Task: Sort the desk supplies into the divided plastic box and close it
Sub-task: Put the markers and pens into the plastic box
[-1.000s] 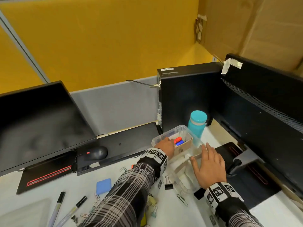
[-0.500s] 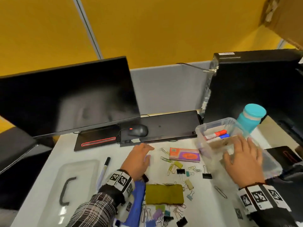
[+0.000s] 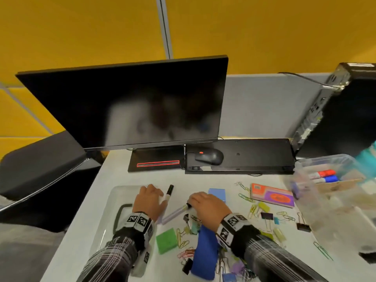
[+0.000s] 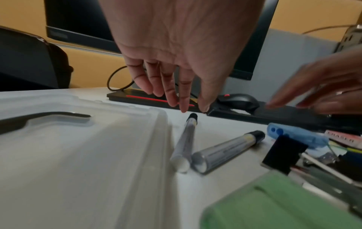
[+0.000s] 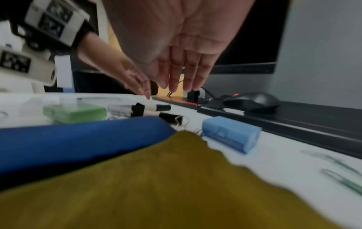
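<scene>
Two black-capped markers lie on the white desk: a thin marker [image 3: 169,192] [image 4: 186,139] and a thick marker [image 3: 176,213] [image 4: 225,151]. My left hand [image 3: 157,195] [image 4: 194,108] hovers over the thin marker's cap with straight fingers and holds nothing. My right hand [image 3: 193,202] [image 5: 174,88] is flat and empty above the thick marker's cap end. The clear divided box [image 3: 305,165] stands at the far right with a red marker [image 3: 323,173] and a blue marker [image 3: 327,179] inside. Its clear lid [image 3: 114,200] with a black handle lies under my left wrist.
A light blue case [image 3: 217,193], a green case [image 3: 166,241], an orange eraser pack [image 3: 272,197], a blue pouch [image 3: 205,255] and an olive pouch [image 5: 176,178] lie among scattered paper clips and binder clips [image 3: 266,215]. A monitor [image 3: 132,102], mouse [image 3: 209,156] and keyboard [image 3: 254,153] stand behind.
Both hands have left the box at the right and moved left to the two markers beside the lid. The head view has swung left with them.
</scene>
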Tool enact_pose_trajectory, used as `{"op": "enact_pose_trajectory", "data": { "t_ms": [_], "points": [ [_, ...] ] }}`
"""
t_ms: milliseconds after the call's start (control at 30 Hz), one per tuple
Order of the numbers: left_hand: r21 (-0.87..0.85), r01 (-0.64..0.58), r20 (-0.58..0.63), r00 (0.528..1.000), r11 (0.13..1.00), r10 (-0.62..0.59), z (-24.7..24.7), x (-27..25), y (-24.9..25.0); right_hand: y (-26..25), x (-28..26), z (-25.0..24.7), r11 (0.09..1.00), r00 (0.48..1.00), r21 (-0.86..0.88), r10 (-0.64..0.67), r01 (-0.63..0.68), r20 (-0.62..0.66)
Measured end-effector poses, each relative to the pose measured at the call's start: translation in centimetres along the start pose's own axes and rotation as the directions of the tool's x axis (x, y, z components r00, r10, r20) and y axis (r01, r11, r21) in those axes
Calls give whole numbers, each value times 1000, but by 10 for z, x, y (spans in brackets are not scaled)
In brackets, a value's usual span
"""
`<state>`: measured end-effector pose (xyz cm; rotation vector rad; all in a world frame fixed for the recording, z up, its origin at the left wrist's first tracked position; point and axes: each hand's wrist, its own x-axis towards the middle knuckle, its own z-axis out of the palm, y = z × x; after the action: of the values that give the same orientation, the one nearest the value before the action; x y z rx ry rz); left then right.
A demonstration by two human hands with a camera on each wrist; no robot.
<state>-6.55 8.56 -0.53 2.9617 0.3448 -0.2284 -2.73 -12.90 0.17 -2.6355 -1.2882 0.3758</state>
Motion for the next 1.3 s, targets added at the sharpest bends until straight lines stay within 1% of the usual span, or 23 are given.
{"op": "enact_pose_trajectory", "data": {
  "t_ms": [33, 67, 133, 267, 400, 467, 500, 567, 633, 700, 767, 800, 867, 933, 1000, 1033, 1067, 1100, 1133, 1200, 1300],
  "points": [
    [17, -2, 1, 1000, 1000, 2, 1, 3, 3, -6, 9, 1, 1000, 996, -7, 21, -20, 83],
    [46, -2, 7, 1000, 999, 2, 2, 6, 5, -11, 16, 2, 999, 990, -32, 46, -42, 135],
    [130, 5, 43, 999, 991, -11, 4, 12, 10, -17, 25, 8, 995, 981, -65, 85, -75, 177],
    [260, 4, 105, 994, 966, -32, 13, 20, 14, -19, 34, 16, 985, 969, -66, 171, -161, 180],
    [254, -36, 131, 991, 966, 3, 17, 26, 18, -13, 32, 14, 976, 963, -70, 217, -209, 159],
    [190, -52, 130, 991, 981, 27, 11, 31, 21, -8, 25, 9, 966, 960, -45, 257, -254, 113],
    [125, -66, 129, 990, 990, 50, 7, 33, 22, -4, 20, 5, 960, 956, -16, 280, -279, 85],
    [-67, -106, 120, 986, 992, 114, -1, 36, 27, 7, 7, -8, 944, 947, 66, 321, -323, 27],
    [-235, -139, 103, 981, 962, 167, -6, 34, 34, 23, -10, -24, 918, 925, 154, 376, -365, -49],
    [-344, -148, 83, 979, 927, 187, -9, 30, 44, 45, -30, -45, 882, 885, 245, 443, -403, -139],
    [-414, -155, 75, 976, 897, 203, -10, 25, 56, 74, -56, -66, 849, 829, 281, 512, -448, -225],
    [-434, -165, 72, 974, 886, 217, -9, 23, 63, 91, -73, -78, 832, 790, 287, 547, -475, -277],
    [-466, -178, 61, 971, 867, 232, -5, 17, 75, 125, -108, -101, 785, 694, 278, 619, -553, -367],
    [-498, -192, 52, 967, 846, 250, 1, 11, 87, 159, -145, -121, 692, 588, 249, 713, -678, -382],
    [-519, -207, 50, 961, 830, 271, 7, 3, 106, 192, -181, -137, 566, 484, 210, 807, -797, -339],
    [-528, -201, 54, 962, 825, 269, 8, -1, 116, 205, -194, -141, 516, 451, 183, 840, -837, -303],
    [-541, -193, 55, 963, 818, 264, 8, -4, 126, 217, -202, -142, 492, 443, 153, 856, -857, -267],
    [-557, -191, 55, 963, 808, 266, 9, -8, 135, 228, -207, -141, 490, 458, 113, 860, -864, -226],
    [-566, -202, 45, 960, 799, 275, 9, -11, 144, 235, -209, -140, 504, 485, 76, 855, -860, -180],
    [-542, -245, 20, 953, 804, 303, 8, -16, 160, 246, -207, -135, 536, 531, 45, 843, -843, -88],
    [-533, -261, 0, 951, 805, 308, 6, -22, 178, 253, -200, -130, 560, 561, 52, 827, -827, 21]
  ]
}}
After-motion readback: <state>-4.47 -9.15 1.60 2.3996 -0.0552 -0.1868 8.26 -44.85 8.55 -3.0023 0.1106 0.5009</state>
